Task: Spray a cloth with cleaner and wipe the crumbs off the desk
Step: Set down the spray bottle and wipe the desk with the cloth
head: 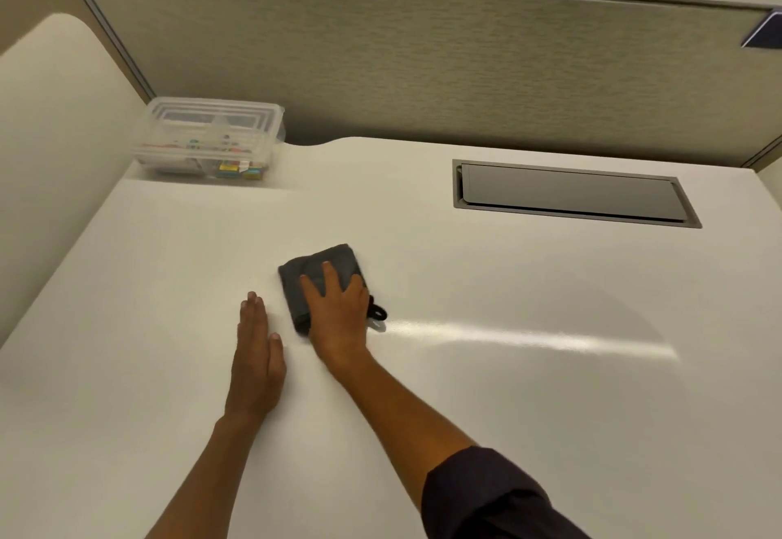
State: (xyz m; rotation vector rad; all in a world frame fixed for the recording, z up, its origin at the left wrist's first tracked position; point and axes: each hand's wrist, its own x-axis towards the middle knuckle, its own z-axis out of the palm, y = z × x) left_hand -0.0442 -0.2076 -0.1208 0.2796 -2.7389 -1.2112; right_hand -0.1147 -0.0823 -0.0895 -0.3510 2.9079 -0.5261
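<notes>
Fingers [326, 270] of the right hand [338, 310] lie spread flat on the folded grey cloth [321, 268], pressing it to the white tabletop [508, 390] near its middle — we see a black loop [378, 312] poking out beside the palm. Just left, the left hand [256, 356] rests flat, fingers together. Further back sit a clear plastic box [211, 141] and a grey cable hatch [567, 193].

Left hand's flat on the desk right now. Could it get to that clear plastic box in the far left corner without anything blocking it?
Probably yes. The left hand rests flat and empty, and only bare desk lies between it and the clear plastic box. The cloth and right hand sit off to its right, out of that path.
</notes>
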